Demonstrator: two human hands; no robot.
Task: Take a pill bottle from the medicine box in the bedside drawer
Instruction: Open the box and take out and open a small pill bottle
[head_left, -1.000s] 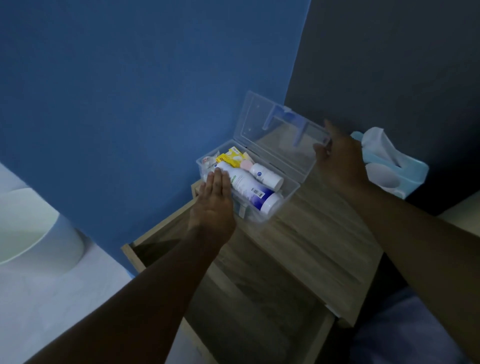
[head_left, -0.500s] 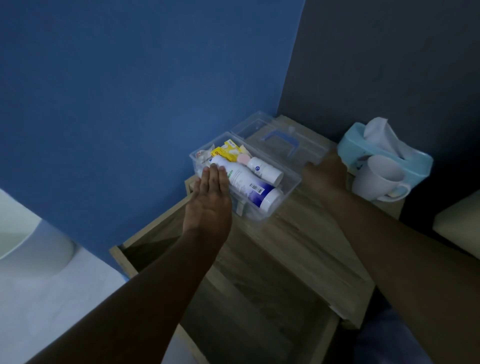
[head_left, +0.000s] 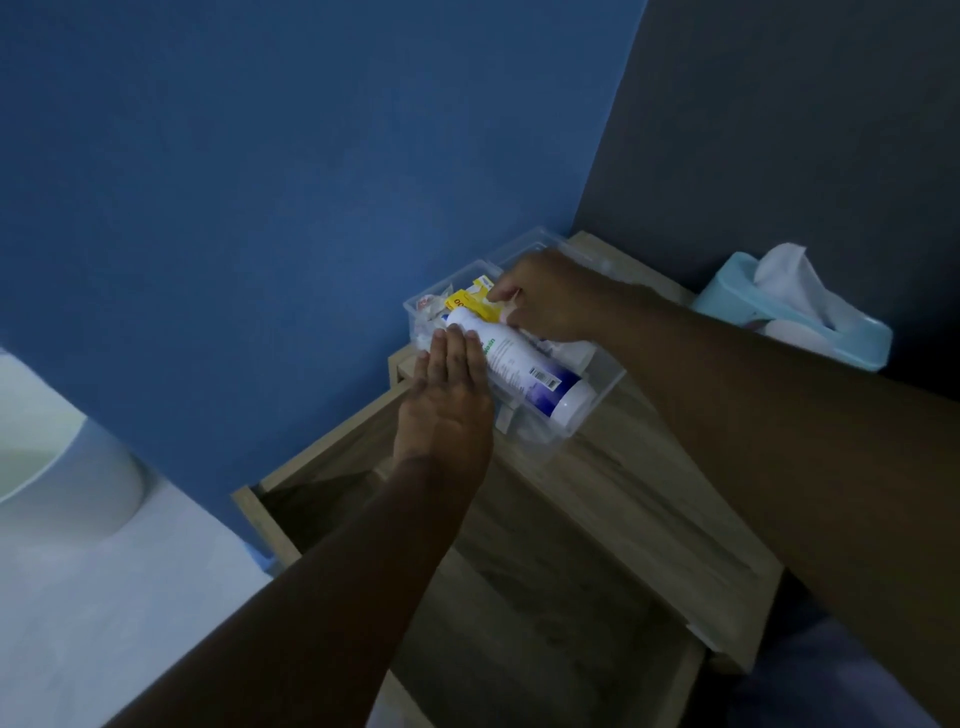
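**Reaching into the opened medicine box on the bedside table**

The clear medicine box (head_left: 597, 410) is set at the back left corner of the bedside table (head_left: 649, 499), above the open drawer (head_left: 519, 597). The left hand (head_left: 447, 405) is laid flat, fingers together, on the box's near left edge, touching a large white spray bottle (head_left: 524, 369). The right hand (head_left: 550, 301) is curled inside the box at its far side; the pill bottle is hidden beneath it, and a pinch cannot be confirmed.

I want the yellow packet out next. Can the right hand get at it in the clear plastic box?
Probably yes. The right hand is already inside the open clear plastic box, fingertips beside the yellow packet; nothing covers the packet.
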